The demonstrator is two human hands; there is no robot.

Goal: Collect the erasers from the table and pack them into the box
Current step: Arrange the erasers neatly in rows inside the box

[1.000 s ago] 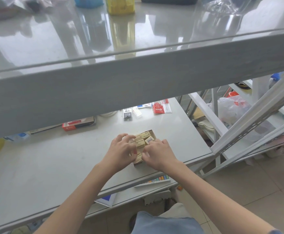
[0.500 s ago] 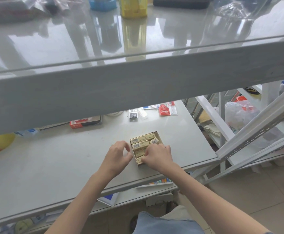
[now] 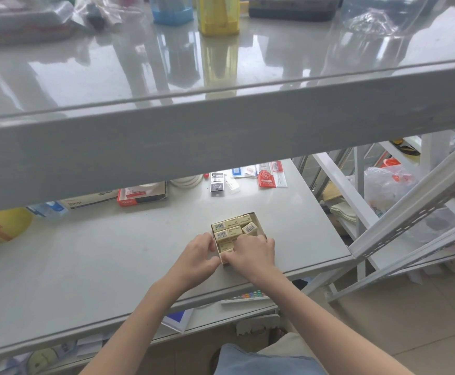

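Left hand sits against the left wall of the box, fingers curled at that wall; we read this as bracing or gripping the box, though the fingertips are partly hidden behind the rim. The box rests on the table, near its front edge, towards the right end.

The erasers lie in the box, cream blocks with barcode labels, packed in rows; one at the far right corner sits tilted, not flush with its neighbours. We see no loose eraser on the table itself.

Right hand lies over the near part of the box, knuckles up, fingers bent down into the contents. We cannot tell whether it pinches an eraser or only presses on one, since the fingertips are hidden.

Judgement: the step in hand is seating the last pieces in the near row. To do it well we hold the left wall firm so the thin box does not slide or splay, push each eraser down flat rather than at an angle, close gaps towards one side, then level the tilted one at the far right.
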